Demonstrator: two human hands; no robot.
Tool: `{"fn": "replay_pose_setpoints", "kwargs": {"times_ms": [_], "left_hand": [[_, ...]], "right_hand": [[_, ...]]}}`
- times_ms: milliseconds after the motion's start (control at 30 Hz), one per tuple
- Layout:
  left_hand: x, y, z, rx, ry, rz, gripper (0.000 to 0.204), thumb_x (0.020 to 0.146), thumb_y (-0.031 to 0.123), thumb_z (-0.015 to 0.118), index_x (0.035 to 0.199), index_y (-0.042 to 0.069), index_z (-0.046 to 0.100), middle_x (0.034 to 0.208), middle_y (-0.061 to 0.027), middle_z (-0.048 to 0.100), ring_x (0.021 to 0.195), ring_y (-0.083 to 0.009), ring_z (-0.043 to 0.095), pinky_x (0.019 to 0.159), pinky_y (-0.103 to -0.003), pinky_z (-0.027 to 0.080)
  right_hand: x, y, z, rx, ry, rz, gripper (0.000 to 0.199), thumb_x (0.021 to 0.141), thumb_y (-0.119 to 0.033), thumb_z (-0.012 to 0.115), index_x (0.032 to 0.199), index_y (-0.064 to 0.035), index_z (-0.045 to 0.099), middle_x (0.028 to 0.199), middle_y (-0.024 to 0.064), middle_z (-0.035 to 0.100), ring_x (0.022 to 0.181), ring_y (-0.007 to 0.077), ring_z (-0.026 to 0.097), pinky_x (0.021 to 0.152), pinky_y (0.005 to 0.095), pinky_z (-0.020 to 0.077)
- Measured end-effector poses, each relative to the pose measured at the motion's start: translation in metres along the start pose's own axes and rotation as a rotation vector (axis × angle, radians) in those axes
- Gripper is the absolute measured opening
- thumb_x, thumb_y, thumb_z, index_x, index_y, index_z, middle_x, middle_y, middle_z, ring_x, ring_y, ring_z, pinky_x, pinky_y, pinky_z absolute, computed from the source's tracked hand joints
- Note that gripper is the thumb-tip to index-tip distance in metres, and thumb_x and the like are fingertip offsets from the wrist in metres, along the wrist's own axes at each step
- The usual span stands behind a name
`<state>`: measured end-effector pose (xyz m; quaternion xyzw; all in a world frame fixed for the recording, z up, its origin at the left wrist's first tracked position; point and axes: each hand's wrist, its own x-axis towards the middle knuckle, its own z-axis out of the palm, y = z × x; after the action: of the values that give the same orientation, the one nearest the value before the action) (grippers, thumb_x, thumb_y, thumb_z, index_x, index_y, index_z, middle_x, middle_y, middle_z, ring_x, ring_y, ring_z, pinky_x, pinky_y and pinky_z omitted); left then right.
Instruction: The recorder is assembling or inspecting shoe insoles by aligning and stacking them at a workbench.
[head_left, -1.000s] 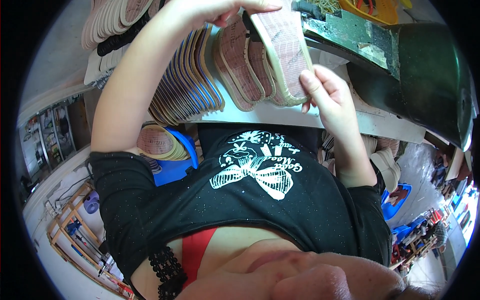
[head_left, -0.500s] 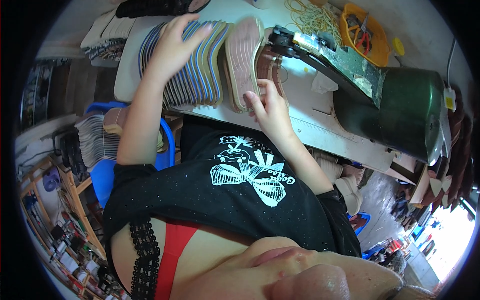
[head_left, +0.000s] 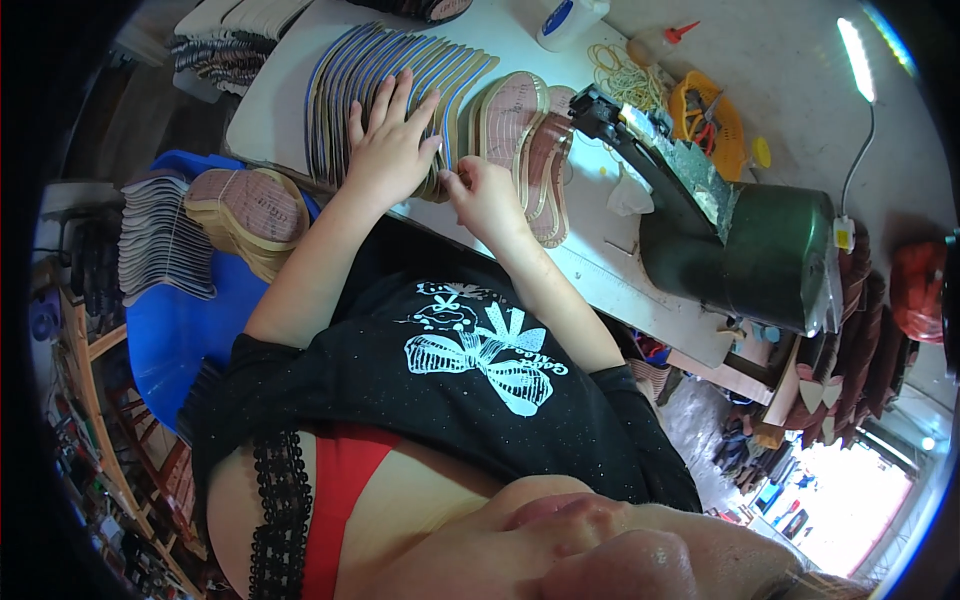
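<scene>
A long row of shoe insoles (head_left: 335, 110) with tan and blue edges leans on the white table. My left hand (head_left: 392, 152) lies across the near part of this row, fingers spread. At the row's right end, my right hand (head_left: 488, 200) is closed, with thumb and forefinger pinching the near end of an insole; the fingertips are partly hidden. Just right of my hands, a stack of brownish-pink insoles with pale rims (head_left: 512, 118) rests on the table, and a second similar stack (head_left: 546, 185) sits against it.
A green machine (head_left: 745, 240) with a dark arm stands on the right of the white table (head_left: 590, 262). Behind it are a yellow basket (head_left: 735, 150) of tools, loose rubber bands (head_left: 622, 72) and a white bottle (head_left: 572, 22). More bundled insoles (head_left: 245, 215) lie on a blue chair (head_left: 185, 335) at left.
My right hand has left the brownish-pink insoles and moved left to the row's end. My left hand has come nearer to me and lies on the row. The view has shifted.
</scene>
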<state>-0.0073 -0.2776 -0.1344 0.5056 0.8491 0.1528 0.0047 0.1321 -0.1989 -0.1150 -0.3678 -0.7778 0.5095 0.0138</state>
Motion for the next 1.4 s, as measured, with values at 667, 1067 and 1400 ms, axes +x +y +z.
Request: {"fn": "replay_pose_setpoints", "kwargs": {"times_ms": [667, 1067, 1400], "left_hand": [[-0.001, 0.073, -0.07, -2.063, -0.287, -0.37, 0.046, 0.089, 0.031, 0.062, 0.122, 0.0, 0.052, 0.103, -0.0073, 0.063, 0.089, -0.0116, 0.062, 0.078, -0.025, 0.051], [0.004, 0.095, -0.066, -1.887, -0.219, -0.061, 0.041, 0.086, 0.02, 0.066, 0.118, -0.002, 0.053, 0.1, -0.0065, 0.063, 0.089, -0.0101, 0.06, 0.081, -0.025, 0.048], [0.013, 0.089, -0.073, -1.679, -0.323, 0.095, 0.071, 0.071, 0.017, 0.08, 0.128, -0.004, 0.042, 0.115, -0.011, 0.057, 0.103, -0.0155, 0.057, 0.09, -0.029, 0.046]], "right_hand": [[-0.072, -0.004, -0.055, 0.936, -0.106, -0.561, 0.037, 0.098, -0.03, 0.048, 0.119, -0.0005, 0.05, 0.098, 0.0077, 0.061, 0.082, 0.015, 0.06, 0.074, 0.0296, 0.0471], [-0.082, -0.028, -0.084, 0.632, 0.169, -0.443, 0.013, 0.089, -0.006, 0.061, 0.089, 0.007, 0.063, 0.076, 0.0079, 0.066, 0.065, 0.0128, 0.065, 0.059, 0.0236, 0.0534], [-0.09, -0.025, -0.093, 0.403, 0.121, -0.437, 0.012, 0.086, -0.005, 0.065, 0.087, 0.0059, 0.064, 0.075, 0.0089, 0.067, 0.067, 0.0138, 0.067, 0.062, 0.0256, 0.0551]]}}
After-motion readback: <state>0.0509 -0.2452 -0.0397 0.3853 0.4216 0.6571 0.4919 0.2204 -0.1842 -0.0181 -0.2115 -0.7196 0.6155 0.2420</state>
